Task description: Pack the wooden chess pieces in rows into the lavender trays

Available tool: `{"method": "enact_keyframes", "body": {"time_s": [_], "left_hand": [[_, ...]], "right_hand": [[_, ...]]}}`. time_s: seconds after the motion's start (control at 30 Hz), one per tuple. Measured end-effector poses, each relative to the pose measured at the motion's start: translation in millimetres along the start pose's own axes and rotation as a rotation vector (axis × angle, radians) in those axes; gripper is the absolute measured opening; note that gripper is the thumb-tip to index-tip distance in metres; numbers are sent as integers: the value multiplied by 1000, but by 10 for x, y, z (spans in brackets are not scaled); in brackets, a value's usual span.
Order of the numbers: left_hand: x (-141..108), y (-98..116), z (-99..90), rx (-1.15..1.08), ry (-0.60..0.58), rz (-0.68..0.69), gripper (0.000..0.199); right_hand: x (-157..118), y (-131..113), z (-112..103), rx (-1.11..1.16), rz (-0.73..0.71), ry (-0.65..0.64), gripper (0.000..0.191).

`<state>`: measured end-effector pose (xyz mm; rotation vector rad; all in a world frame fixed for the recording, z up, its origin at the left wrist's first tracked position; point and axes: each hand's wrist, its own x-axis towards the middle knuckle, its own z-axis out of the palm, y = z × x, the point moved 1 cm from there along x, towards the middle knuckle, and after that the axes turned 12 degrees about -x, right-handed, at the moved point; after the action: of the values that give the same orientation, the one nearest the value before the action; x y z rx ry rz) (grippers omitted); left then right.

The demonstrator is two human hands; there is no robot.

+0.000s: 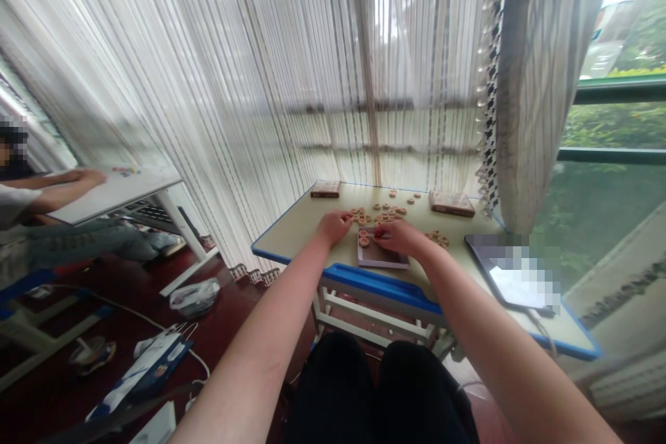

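Note:
Round wooden xiangqi pieces (386, 218) lie loose in a cluster on the desk. In front of them is a shallow box (383, 265) with a pale rim and a dark inside; a few pieces (364, 238) rest at its left end. My left hand (336, 227) is beside the box's far left corner, its fingers closed at the edge of the cluster; what they hold is too small to make out. My right hand (399, 234) reaches over the box, fingers pinched low inside it around what looks like a piece, mostly hidden by the fingers.
The desk (291, 230) has a blue edge. On it are a small flat box (325, 189), a larger box (451, 203), more pieces (438, 238) and a tablet (513, 277). Curtains hang behind. Another person's arms (73, 187) rest on a white table at left.

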<state>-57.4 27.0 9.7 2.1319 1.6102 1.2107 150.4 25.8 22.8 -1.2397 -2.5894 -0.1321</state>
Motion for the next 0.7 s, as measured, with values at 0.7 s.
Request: {"method": "enact_keyframes", "body": {"time_s": [0.7], "left_hand": [[28,-59,47,-242,-283,22,26]], "right_hand": [[132,-154,45,80,34,152,18]]}}
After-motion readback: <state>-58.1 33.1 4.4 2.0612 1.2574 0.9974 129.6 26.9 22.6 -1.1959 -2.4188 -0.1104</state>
